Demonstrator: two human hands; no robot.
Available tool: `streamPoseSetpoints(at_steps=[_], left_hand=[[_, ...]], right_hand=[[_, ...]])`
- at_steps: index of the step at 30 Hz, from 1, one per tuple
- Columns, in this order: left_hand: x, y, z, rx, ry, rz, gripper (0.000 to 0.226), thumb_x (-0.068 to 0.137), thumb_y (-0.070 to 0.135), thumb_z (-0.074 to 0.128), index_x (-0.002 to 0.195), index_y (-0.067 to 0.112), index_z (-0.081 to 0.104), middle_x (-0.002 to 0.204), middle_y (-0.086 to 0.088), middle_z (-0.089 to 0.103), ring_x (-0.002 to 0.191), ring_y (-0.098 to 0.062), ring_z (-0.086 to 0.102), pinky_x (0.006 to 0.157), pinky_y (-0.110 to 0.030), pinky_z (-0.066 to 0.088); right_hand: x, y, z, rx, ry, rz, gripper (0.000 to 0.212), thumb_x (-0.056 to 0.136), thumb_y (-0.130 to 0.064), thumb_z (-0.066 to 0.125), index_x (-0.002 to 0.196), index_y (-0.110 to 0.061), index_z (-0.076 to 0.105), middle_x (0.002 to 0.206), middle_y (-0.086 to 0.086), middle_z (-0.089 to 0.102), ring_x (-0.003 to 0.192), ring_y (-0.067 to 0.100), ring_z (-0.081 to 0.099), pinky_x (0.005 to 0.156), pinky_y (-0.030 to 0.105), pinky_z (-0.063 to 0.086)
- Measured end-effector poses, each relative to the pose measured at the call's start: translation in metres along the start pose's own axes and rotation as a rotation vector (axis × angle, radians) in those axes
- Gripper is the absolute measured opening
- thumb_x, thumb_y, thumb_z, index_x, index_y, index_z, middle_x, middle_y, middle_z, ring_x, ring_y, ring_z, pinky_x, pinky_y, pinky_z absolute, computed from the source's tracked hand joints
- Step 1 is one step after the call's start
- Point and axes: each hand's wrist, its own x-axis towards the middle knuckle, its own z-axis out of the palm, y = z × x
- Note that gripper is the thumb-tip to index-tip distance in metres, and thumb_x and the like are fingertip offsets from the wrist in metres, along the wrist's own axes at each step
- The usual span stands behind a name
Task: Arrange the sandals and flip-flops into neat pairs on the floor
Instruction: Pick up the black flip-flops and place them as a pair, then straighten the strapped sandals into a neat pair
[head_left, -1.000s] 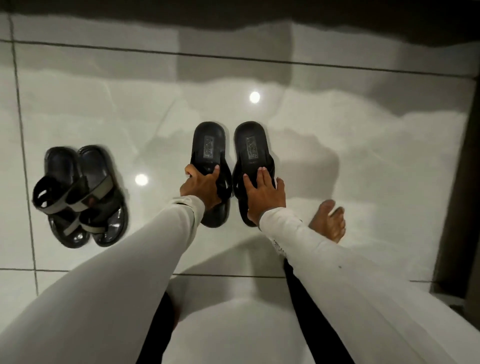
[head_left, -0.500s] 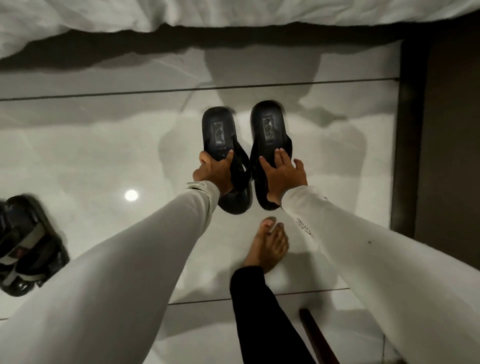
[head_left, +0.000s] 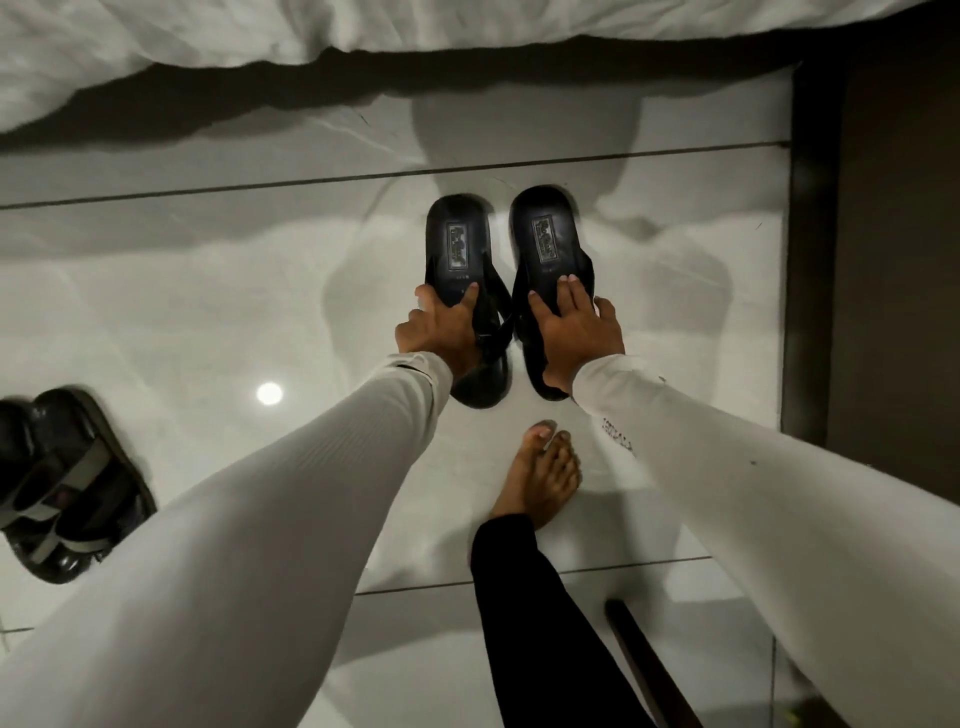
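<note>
Two black flip-flops lie side by side on the glossy white floor, heels pointing away from me. My left hand (head_left: 441, 327) grips the left flip-flop (head_left: 460, 244) across its middle, thumb on the insole. My right hand (head_left: 574, 322) rests on the right flip-flop (head_left: 545, 234), fingers spread over its strap area. Both toe ends are partly hidden under my hands and white sleeves. A pair of black sandals with grey straps (head_left: 57, 493) sits together at the far left, partly cut off by the frame edge.
White bedding (head_left: 208, 47) hangs over the floor at the top. A dark wall or cabinet (head_left: 883, 260) runs down the right side. My bare foot (head_left: 540, 473) stands just behind the flip-flops. A dark wooden bar (head_left: 644, 670) lies at the bottom right.
The view has swung right and forward, so the sandals slid to the left edge and the bedding came into sight. Both hands stay on the flip-flops, which are now near the dark wall.
</note>
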Motion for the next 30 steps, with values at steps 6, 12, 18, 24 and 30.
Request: streamPoseSetpoints(at_steps=[6, 12, 18, 24, 30], left_hand=[[-0.051, -0.053, -0.009, 0.118, 0.102, 0.024, 0.092, 0.089, 0.047, 0.062, 0.160, 0.034, 0.004, 0.165, -0.023, 0.005, 0.131, -0.045, 0.046, 0.104, -0.054, 0.038], [-0.118, -0.198, -0.012, 0.178, 0.163, -0.025, 0.095, 0.091, 0.044, 0.062, 0.160, 0.033, -0.003, 0.167, -0.017, -0.005, 0.149, -0.039, 0.021, 0.111, -0.053, 0.033], [-0.197, -0.380, 0.005, 0.124, 0.160, -0.146, 0.093, 0.090, 0.040, 0.062, 0.159, 0.034, 0.000, 0.168, -0.016, -0.003, 0.149, -0.039, 0.021, 0.111, -0.055, 0.032], [-0.253, -0.548, 0.058, 0.090, 0.163, -0.299, 0.085, 0.091, 0.044, 0.058, 0.159, 0.032, 0.008, 0.164, -0.021, 0.011, 0.138, -0.040, 0.041, 0.106, -0.053, 0.039], [-0.233, -0.607, 0.104, 0.127, 0.128, -0.285, 0.084, 0.094, 0.038, 0.058, 0.160, 0.029, 0.006, 0.162, -0.024, 0.017, 0.126, -0.040, 0.051, 0.095, -0.048, 0.046]], right_hand=[[-0.040, -0.039, -0.028, -0.075, -0.017, 0.013, 0.102, 0.079, -0.029, 0.075, 0.160, -0.023, 0.012, 0.167, 0.019, 0.008, 0.155, 0.036, 0.004, 0.123, 0.052, 0.016], [-0.081, -0.161, -0.029, -0.164, -0.017, -0.003, 0.102, 0.081, -0.034, 0.073, 0.160, -0.026, 0.009, 0.168, 0.017, 0.003, 0.156, 0.033, 0.002, 0.123, 0.051, 0.016], [-0.122, -0.332, 0.001, -0.154, -0.084, -0.095, 0.099, 0.085, -0.033, 0.069, 0.160, -0.029, 0.005, 0.168, 0.013, -0.005, 0.157, 0.030, -0.004, 0.125, 0.049, 0.010], [-0.135, -0.492, 0.030, -0.134, -0.125, -0.206, 0.100, 0.087, -0.033, 0.069, 0.160, -0.028, 0.002, 0.168, 0.014, -0.006, 0.156, 0.032, -0.004, 0.125, 0.050, 0.009], [-0.099, -0.581, 0.059, -0.141, -0.100, -0.278, 0.102, 0.084, -0.030, 0.071, 0.160, -0.024, 0.003, 0.167, 0.019, -0.001, 0.156, 0.034, 0.001, 0.123, 0.052, 0.018]])
